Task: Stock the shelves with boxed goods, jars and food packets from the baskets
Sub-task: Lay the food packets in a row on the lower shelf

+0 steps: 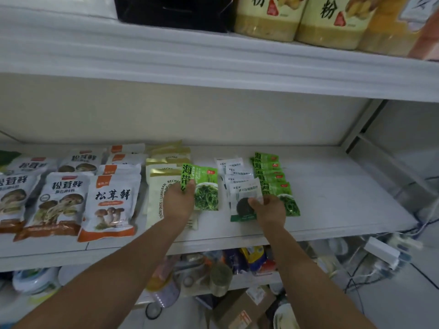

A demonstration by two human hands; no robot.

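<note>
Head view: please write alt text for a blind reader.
The left hand holds a green plastic seaweed packet over a white shelf; the right hand pinches a white plastic packet in a row. Mushroom pouches lie left.

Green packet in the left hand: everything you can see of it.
The green packet looks like glossy plastic, with black characters down its left side, a small red logo top right and a photo of green shreds below. The left hand pinches its lower left edge, holding it tilted up above the shelf.

Single head camera, close to middle shelf, facing forward-down; upper shelf cropped; below apparently blurred.
</note>
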